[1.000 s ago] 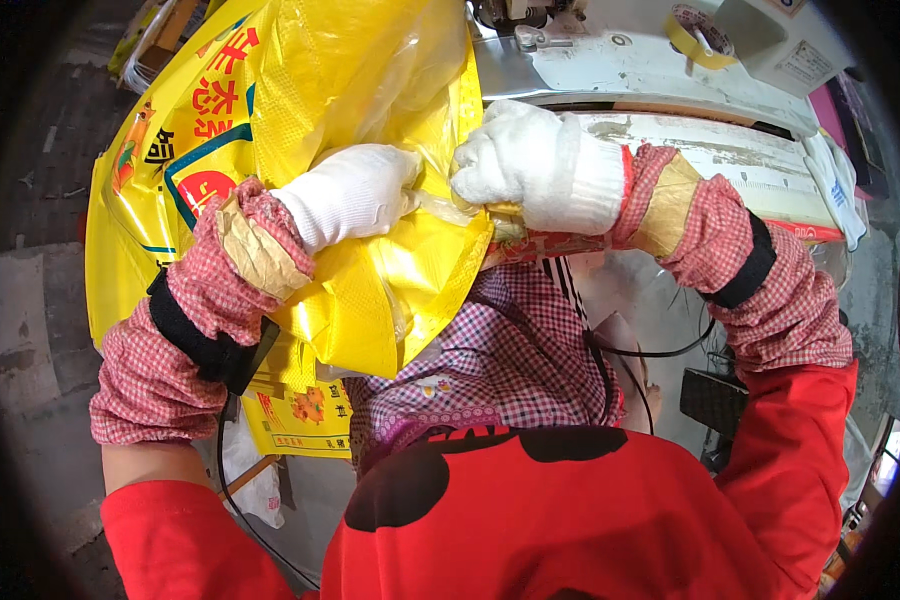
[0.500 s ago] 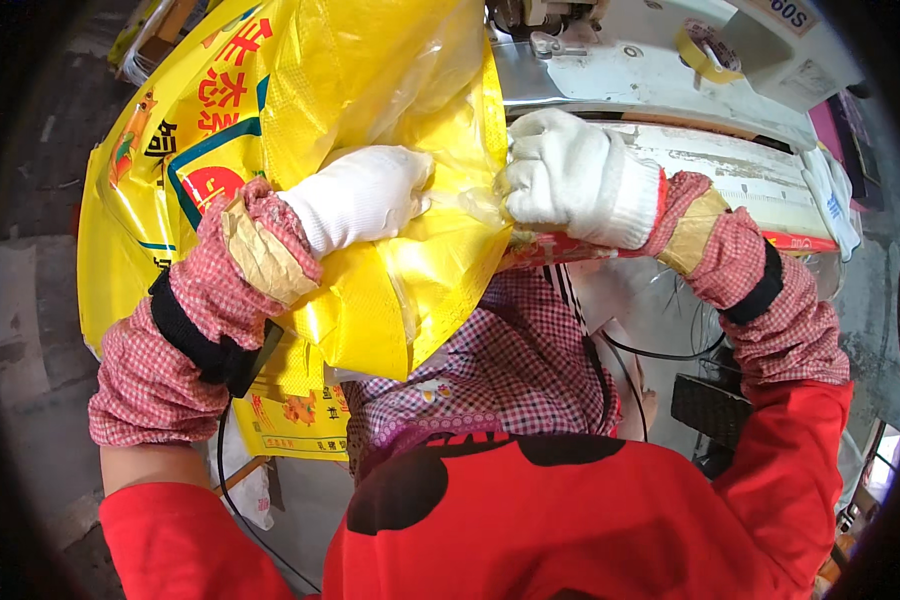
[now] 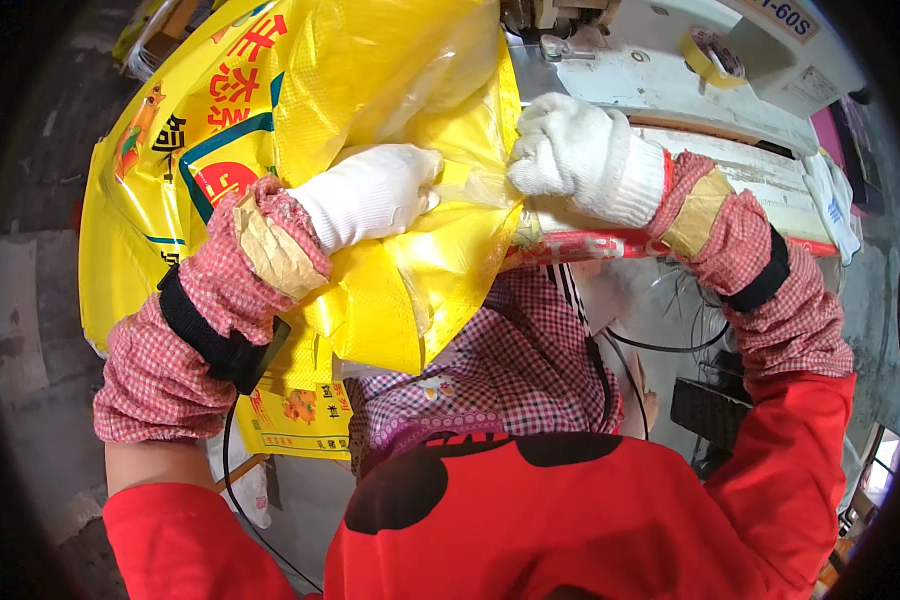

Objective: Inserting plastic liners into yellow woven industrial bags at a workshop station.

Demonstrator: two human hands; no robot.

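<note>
Patchy grey floor lies at left; a scuffed white surface stands brightly lit at upper right.

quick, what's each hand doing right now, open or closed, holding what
Left hand: closed, gripping the yellow bag.
Right hand: closed, gripping the same bag at its right edge.

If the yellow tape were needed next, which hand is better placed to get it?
Probably the right hand: it's closer to the yellow tape. The left hand is farther off, and both seem to grip the yellow bag.
</note>
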